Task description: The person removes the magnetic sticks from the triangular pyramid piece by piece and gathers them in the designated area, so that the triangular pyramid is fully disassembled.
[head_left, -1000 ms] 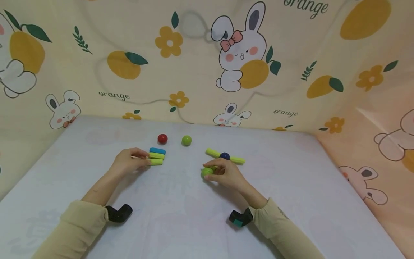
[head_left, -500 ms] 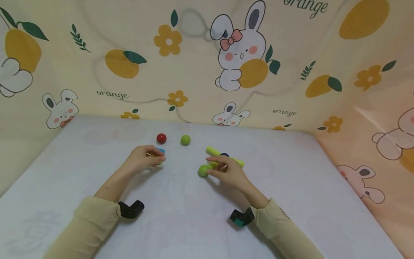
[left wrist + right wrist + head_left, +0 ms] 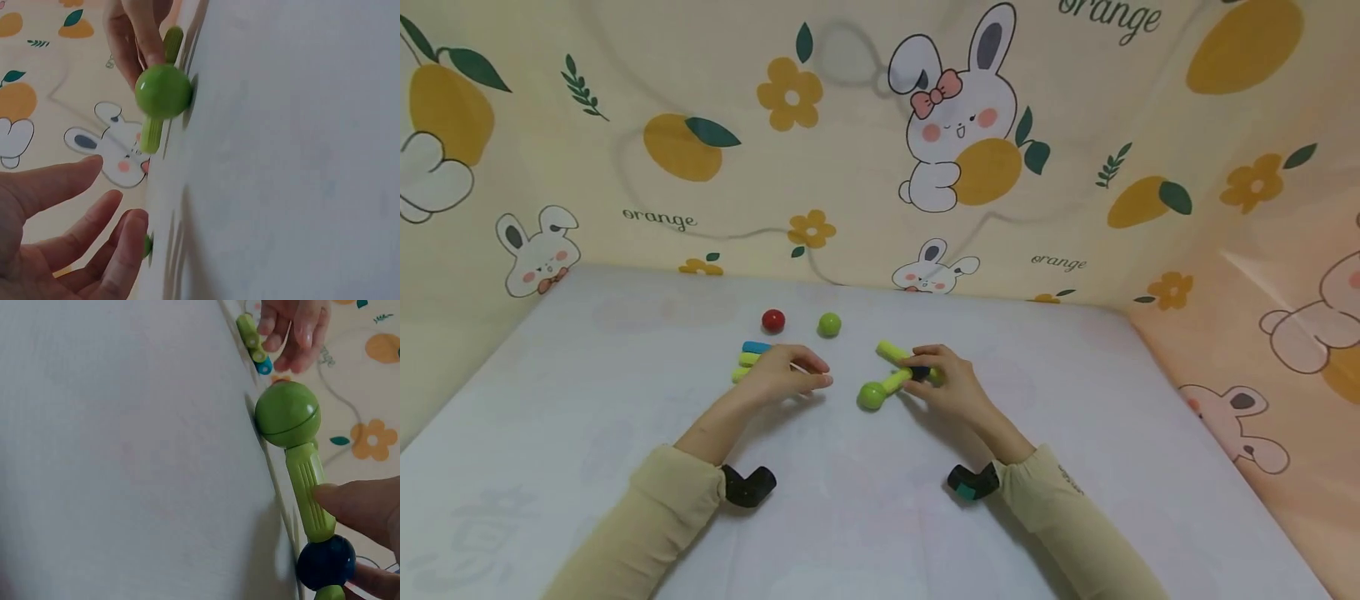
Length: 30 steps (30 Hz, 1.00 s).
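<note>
A toy of yellow-green rods and balls lies on the table in front of my right hand (image 3: 951, 383). One rod (image 3: 309, 490) joins a green ball (image 3: 287, 414) to a dark blue ball (image 3: 325, 561), and further rods (image 3: 891, 351) extend from the blue one. My right hand holds this toy at the blue ball, its thumb on the joining rod and fingers behind the ball. My left hand (image 3: 786, 372) hovers left of the green ball with fingers loosely bent and nothing in them. Behind its wrist, a blue stick (image 3: 755, 347) and two yellow-green sticks (image 3: 741, 375) lie side by side, partly covered.
Farther back on the white table (image 3: 820, 517) sit a loose red ball (image 3: 773, 321) and a loose green ball (image 3: 830, 324). A patterned cloth (image 3: 850, 167) with rabbits and oranges rises behind the table. Each wrist carries a black camera (image 3: 749, 487).
My left hand has left the sticks and moved right, toward the toy. My right hand has slid from the green ball to the blue ball, and the green ball has shifted slightly left.
</note>
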{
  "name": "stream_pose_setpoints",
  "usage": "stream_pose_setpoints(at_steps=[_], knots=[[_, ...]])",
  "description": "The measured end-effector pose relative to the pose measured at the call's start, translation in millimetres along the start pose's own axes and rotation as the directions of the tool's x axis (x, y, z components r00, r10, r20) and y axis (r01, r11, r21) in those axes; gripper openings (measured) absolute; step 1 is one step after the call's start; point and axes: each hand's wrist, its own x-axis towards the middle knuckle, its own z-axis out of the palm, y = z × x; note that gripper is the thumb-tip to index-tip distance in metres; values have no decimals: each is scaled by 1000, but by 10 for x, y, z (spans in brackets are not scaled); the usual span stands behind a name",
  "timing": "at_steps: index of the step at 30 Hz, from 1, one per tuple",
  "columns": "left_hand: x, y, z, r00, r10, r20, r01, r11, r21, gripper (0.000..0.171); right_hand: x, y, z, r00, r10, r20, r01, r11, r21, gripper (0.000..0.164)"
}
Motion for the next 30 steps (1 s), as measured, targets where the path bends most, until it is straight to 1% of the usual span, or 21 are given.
stream_pose_setpoints(at_steps=[5,7,9,12,16,19,22,25,30], knots=[[21,24,136,999,-15,40,15,1000,8,26,-41,0,26,1000,15,10,-14,999,-28,29],[30,27,170,999,7,53,-7,1000,5,28,-55,-6,33,1000,12,12,-12,1000,-28,27],[36,34,195,998,21,51,-22,1000,10,30,-59,-17,39,1000,13,13,-12,1000,-19,26],[49,36,218,998,38,48,-38,999,18,34,-53,-42,52,999,36,17,-36,999,1,26],[74,39,268,998,21,60,-23,999,27,42,-53,-72,78,996,91,24,-91,996,19,26],[97,55,317,998,17,58,-20,999,35,45,-49,-85,108,995,100,16,-101,995,29,26],[119,80,363,999,34,39,-36,998,45,43,-42,-98,135,996,95,2,-95,995,35,26],[121,97,400,999,37,20,-38,998,56,37,-40,-112,156,994,110,-9,-110,993,40,25],[103,99,414,999,47,8,-48,995,85,31,-43,-133,170,992,123,-23,-122,991,46,24]])
